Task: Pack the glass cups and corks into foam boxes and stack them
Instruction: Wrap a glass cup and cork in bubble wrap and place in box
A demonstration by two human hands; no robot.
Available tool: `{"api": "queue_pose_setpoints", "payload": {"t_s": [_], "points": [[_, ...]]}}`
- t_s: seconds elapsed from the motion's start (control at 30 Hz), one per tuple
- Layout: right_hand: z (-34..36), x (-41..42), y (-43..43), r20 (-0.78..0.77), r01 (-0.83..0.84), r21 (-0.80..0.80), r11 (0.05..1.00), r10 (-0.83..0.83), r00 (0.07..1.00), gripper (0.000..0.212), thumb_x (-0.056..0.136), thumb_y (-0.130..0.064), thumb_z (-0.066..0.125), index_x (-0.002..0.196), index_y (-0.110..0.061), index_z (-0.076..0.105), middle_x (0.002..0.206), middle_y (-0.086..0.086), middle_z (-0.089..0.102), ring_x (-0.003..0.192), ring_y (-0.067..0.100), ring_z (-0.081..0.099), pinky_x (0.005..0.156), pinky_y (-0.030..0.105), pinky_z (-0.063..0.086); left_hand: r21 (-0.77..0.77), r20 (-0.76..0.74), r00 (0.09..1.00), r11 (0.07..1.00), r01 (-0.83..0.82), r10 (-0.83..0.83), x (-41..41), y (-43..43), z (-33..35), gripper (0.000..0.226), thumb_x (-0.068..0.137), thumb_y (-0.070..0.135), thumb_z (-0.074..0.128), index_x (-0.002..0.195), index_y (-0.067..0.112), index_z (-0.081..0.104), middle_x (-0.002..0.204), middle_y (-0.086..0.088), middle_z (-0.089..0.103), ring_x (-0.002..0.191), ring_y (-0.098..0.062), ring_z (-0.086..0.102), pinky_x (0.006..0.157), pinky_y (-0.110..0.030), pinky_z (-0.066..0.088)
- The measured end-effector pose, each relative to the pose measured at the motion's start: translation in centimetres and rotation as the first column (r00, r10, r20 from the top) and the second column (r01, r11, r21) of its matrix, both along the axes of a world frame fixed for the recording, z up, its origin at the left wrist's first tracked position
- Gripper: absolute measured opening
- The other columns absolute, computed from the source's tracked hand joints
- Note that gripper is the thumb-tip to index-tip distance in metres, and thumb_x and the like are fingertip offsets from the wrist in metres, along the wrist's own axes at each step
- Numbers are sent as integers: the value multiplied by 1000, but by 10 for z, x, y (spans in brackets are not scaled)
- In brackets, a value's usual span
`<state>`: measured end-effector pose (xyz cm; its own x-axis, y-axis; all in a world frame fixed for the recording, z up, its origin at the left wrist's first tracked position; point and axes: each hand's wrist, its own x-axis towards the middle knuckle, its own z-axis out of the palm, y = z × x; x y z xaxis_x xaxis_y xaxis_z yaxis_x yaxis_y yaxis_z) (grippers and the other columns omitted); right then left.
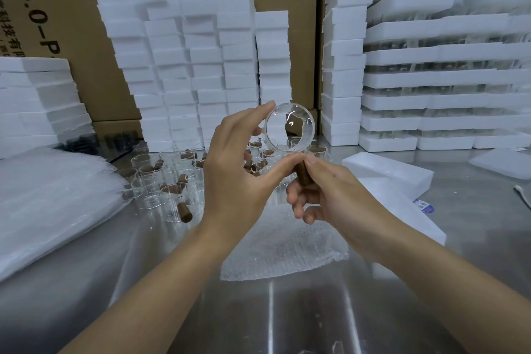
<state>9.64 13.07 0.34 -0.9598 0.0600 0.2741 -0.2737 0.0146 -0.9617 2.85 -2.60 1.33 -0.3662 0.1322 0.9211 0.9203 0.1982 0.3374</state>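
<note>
Our left hand point(237, 168) pinches the glass cup point(288, 128), forefinger above, thumb beneath, its axis pointing at us. Just below the cup, our right hand point(333, 192) curls round an upright cork point(301, 175); the foam box point(386, 171) lies right of the cup.

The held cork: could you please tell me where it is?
Centre of the head view: the right hand grips the cork just below the glass cup that the left hand holds.

Bright even light, glare on table point(270, 310), edges seemingly bowed
</note>
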Motion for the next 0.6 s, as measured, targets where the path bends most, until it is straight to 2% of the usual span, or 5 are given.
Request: {"api": "queue_pose_setpoints", "payload": {"t_s": [0.27,0.4,0.6], "points": [[1,2,-1,-14,14,56,998,-14,1000,42,114,-48,35,110,-31,74,86,6,74,67,16,65,59,26,50,-37,-75,997,999,-2,-1,-2,0,-1,68,87,38,86,148,29,56,137,3,59,122,-17,61,88,-26,53],[1,2,0,-18,19,76,997,-18,1000,42,113,-49,35,113,-29,73,88,5,76,69,15,66,60,25,51,-43,-141,990,999,-3,-3,-6,0,-3,66,91,41,80,150,25,53,142,8,56,129,-11,58,93,-29,55],[1,2,2,-40,43,87,995,-39,998,41,114,-48,38,105,-32,75,88,5,75,70,15,66,60,26,51,-53,-62,998,999,10,-13,-14,0,-9,71,94,40,80,156,27,48,146,11,58,131,-5,58,91,-19,53]]}}
